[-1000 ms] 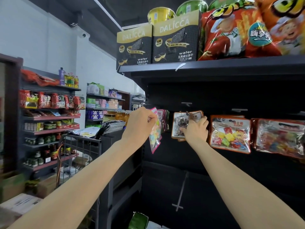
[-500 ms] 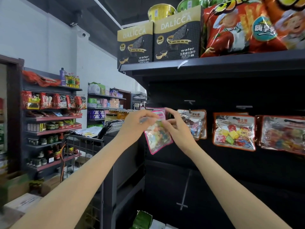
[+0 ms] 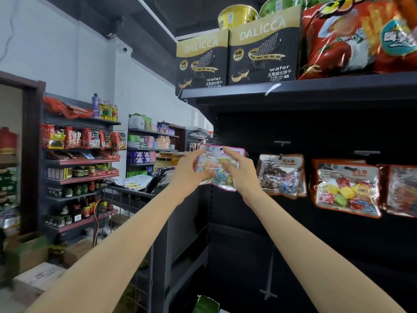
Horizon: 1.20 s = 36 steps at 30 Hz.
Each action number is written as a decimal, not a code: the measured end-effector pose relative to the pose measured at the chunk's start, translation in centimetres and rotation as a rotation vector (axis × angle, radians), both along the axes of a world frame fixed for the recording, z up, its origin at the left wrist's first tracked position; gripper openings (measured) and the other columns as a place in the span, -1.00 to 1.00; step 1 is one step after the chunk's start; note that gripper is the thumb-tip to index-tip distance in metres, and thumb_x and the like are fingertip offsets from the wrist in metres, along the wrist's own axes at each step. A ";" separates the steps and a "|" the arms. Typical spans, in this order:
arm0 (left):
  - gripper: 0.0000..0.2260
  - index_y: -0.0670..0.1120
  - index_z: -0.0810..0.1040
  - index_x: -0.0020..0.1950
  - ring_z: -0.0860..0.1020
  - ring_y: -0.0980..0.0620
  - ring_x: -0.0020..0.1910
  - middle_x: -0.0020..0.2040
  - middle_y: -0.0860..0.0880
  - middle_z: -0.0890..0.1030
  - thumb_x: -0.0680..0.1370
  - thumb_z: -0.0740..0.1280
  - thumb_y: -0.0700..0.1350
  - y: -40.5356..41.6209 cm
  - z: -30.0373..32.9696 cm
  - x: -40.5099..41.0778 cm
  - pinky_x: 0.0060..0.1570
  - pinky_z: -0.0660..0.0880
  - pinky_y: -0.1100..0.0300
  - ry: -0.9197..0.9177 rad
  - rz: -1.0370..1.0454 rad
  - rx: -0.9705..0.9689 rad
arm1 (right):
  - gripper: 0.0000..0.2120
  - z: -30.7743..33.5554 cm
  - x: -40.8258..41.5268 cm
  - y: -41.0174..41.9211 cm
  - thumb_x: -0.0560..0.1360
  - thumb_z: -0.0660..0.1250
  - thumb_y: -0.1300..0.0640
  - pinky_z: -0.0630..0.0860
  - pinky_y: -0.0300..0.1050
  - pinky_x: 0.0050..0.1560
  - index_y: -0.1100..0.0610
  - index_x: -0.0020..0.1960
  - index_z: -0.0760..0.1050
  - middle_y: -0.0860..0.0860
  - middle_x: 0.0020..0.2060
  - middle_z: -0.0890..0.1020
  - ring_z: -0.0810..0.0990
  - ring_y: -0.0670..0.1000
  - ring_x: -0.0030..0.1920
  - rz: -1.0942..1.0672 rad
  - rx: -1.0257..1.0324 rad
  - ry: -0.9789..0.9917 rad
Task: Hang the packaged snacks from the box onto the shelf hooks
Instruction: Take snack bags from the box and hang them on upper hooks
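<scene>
Pink-edged snack bag (image 3: 222, 169) now faces the shelf flat, raised at 12 o'clock of both wrists — left hand (image 3: 191, 171) and right hand (image 3: 240, 171) each pinch a side. Right came off the hung brown bag (image 3: 281, 175) at 3 o'clock; hooking is likely next.

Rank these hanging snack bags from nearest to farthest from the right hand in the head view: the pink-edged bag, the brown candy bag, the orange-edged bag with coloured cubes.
1. Pink-edged bag: held by the right hand itself, together with the left hand.
2. Brown candy bag: hanging just to its right.
3. Orange-edged bag: further right along the same row.
</scene>
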<state>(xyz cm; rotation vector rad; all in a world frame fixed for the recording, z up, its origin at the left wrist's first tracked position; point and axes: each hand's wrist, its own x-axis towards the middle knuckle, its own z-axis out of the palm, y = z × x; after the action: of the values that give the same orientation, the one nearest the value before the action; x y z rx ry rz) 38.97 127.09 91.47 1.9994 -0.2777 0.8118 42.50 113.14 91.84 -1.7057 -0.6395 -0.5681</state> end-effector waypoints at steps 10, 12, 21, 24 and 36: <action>-0.52 0.07 0.35 0.43 0.32 -0.12 0.38 0.43 -0.13 0.25 0.52 0.36 -0.02 1.3 0.1 2.6 0.33 0.25 0.07 0.084 0.067 0.058 | -0.61 0.8 2.0 1.7 0.60 0.20 0.22 0.36 -0.31 0.14 0.10 0.43 0.35 0.05 0.33 0.48 0.47 -0.03 0.25 -0.092 -0.130 0.015; -0.51 0.07 0.33 0.44 0.30 -0.13 0.39 0.44 -0.14 0.23 0.53 0.35 0.00 1.5 -0.1 3.0 0.35 0.24 0.06 0.094 0.064 0.047 | -0.60 0.8 2.1 1.9 0.61 0.20 0.21 0.43 -0.17 0.12 0.09 0.43 0.34 0.08 0.25 0.55 0.53 0.08 0.18 -0.097 -0.154 0.010; -0.45 0.04 0.28 0.47 0.30 -0.12 0.41 0.47 -0.11 0.23 0.51 0.36 0.00 1.9 -0.1 4.8 0.38 0.23 0.02 0.142 0.041 0.036 | -0.60 0.8 4.9 2.4 0.60 0.21 0.17 0.32 -0.08 0.34 0.09 0.43 0.34 0.07 0.38 0.43 0.38 0.04 0.37 -0.247 -0.282 -0.044; -0.40 0.01 0.19 0.51 0.28 -0.16 0.42 0.43 -0.14 0.33 0.52 0.36 -0.04 1.3 0.0 7.0 0.40 0.25 -0.06 0.221 0.075 0.182 | -0.50 0.0 6.4 2.2 0.58 0.25 0.06 0.36 0.03 0.29 -0.04 0.48 0.24 0.19 0.40 0.26 0.28 0.17 0.39 -0.472 -0.450 -0.058; -0.52 -0.02 0.25 0.47 0.36 -0.18 0.31 0.31 -0.16 0.39 0.57 0.20 -0.25 -0.2 -0.1 11.8 0.27 0.38 -0.01 0.129 0.291 0.522 | -0.30 -1.1 8.3 2.4 0.50 0.32 0.20 0.25 0.04 0.38 0.16 0.51 0.03 0.19 0.45 0.12 0.15 0.18 0.44 -0.819 -0.898 -0.257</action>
<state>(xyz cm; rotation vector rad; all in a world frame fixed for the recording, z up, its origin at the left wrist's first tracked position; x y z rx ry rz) 50.80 126.87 91.32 2.6164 -0.1303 0.8441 50.79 115.54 90.72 -2.7984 -0.3507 -1.2043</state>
